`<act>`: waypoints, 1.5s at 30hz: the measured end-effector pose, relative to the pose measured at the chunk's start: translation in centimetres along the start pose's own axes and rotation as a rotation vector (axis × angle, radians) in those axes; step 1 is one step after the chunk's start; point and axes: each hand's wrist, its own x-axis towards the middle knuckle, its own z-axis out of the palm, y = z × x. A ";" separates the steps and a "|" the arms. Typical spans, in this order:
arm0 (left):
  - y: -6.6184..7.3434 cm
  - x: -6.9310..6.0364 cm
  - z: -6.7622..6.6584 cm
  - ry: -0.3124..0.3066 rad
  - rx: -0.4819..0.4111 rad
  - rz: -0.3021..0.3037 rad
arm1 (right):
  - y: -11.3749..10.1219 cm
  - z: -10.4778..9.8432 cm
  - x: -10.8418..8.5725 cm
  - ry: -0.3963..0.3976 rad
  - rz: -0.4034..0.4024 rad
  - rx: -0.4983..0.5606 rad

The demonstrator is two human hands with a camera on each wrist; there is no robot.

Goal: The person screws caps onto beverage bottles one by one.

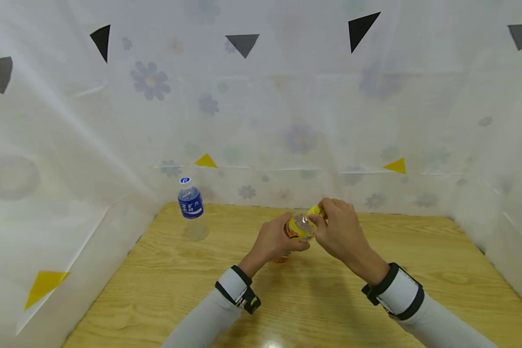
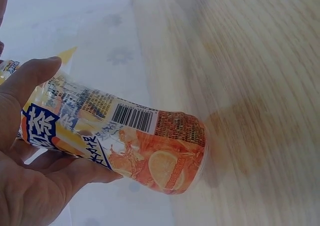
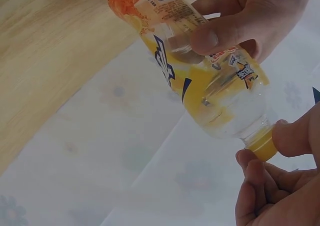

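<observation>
A clear plastic drink bottle (image 2: 165,151) with an orange and yellow label is tilted, its neck towards the right hand in the head view. My left hand (image 1: 275,238) grips it round the middle, thumb on one side and fingers on the other. With thumb and fingers, my right hand (image 1: 341,232) pinches the yellow cap (image 3: 262,143), which sits at the bottle's neck. Whether the cap is still threaded on cannot be told. The upper part of the bottle looks see-through, with no liquid visible there.
A second bottle (image 1: 190,203) with a blue label and a white-and-blue cap stands upright at the back left of the wooden table (image 1: 165,285). White flower-patterned sheeting (image 1: 261,116) encloses the table at the back and sides, with black, grey and yellow triangles on it.
</observation>
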 end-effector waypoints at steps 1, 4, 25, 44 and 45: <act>0.0 0.0 0.0 0.000 -0.001 0.001 | 0.0 0.0 0.0 0.004 -0.002 -0.003; 0.1 0.1 0.0 -0.002 0.000 0.001 | 0.2 0.2 -0.2 0.011 0.004 0.000; 0.4 0.2 -0.2 -0.030 -0.005 -0.012 | -0.1 -0.1 -0.8 -0.027 0.035 0.061; 0.3 0.2 -0.1 -0.042 0.007 -0.036 | -0.1 -0.6 -0.8 -0.093 0.024 0.077; 0.3 0.2 -0.1 -0.041 0.008 -0.037 | -0.1 -0.6 -0.7 -0.089 0.023 0.078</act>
